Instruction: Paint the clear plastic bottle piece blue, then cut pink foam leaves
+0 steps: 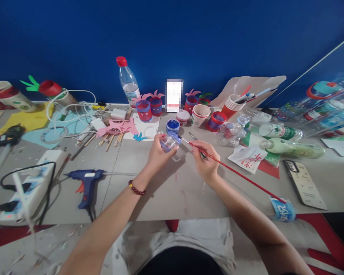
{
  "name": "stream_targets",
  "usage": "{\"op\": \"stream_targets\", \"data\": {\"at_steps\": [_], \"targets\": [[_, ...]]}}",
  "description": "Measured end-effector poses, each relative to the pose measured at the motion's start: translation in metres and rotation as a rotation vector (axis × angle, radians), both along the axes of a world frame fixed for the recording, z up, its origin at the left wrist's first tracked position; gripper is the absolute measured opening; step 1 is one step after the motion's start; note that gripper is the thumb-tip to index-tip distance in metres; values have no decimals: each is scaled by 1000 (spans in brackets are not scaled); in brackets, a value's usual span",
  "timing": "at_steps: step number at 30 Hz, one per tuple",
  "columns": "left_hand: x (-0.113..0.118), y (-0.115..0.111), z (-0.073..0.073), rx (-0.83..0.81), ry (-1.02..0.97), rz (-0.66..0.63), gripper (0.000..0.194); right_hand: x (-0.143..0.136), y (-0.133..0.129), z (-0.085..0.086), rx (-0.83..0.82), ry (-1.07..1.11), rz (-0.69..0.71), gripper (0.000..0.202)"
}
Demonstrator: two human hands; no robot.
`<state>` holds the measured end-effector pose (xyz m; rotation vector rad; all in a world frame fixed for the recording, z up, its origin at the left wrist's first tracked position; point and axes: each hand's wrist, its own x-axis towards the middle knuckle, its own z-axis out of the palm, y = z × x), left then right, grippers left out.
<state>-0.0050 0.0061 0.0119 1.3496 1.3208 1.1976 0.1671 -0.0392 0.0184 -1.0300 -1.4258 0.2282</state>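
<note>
My left hand [163,149] grips a clear plastic bottle piece [169,141] with blue paint along one side. In my right hand [205,160] is a long red-handled paintbrush [240,173], its tip close to the painted edge of the piece; whether they touch I cannot tell. Just beyond stands an open jar of blue paint [172,125]. A red-topped paint jar [183,117] and a white paper cup [200,115] are behind it. To their right sits a red and purple painted cup [217,121].
A blue glue gun [87,179] and a white power strip [36,183] lie on the left. Several painted cups [143,110] stand at the back near a lit phone [174,95]. Plastic bottles [281,131] and another phone [304,185] lie on the right.
</note>
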Motion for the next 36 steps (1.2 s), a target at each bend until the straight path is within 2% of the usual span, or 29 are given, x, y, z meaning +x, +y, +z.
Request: {"op": "stream_targets", "data": {"at_steps": [4, 9, 12, 16, 22, 30, 36], "targets": [[-2, -5, 6, 126, 274, -34, 55, 1, 0, -2, -24, -26, -12, 14], [-2, -9, 12, 136, 344, -27, 54, -1, -1, 2, -27, -45, -16, 15], [-2, -8, 11, 86, 265, -8, 53, -2, -1, 5, -14, -51, -20, 16], [0, -4, 8, 31, 49, 39, 49, -1, 0, 5, -7, -32, -20, 16], [4, 0, 14, -150, -308, 5, 47, 1, 1, 3, 0, -9, -3, 18], [2, 1, 14, -305, -495, -122, 45, 1, 0, 4, 17, 3, -1, 19], [1, -1, 17, -353, -569, -146, 43, 0, 0, 6, 14, 19, 4, 17]]}}
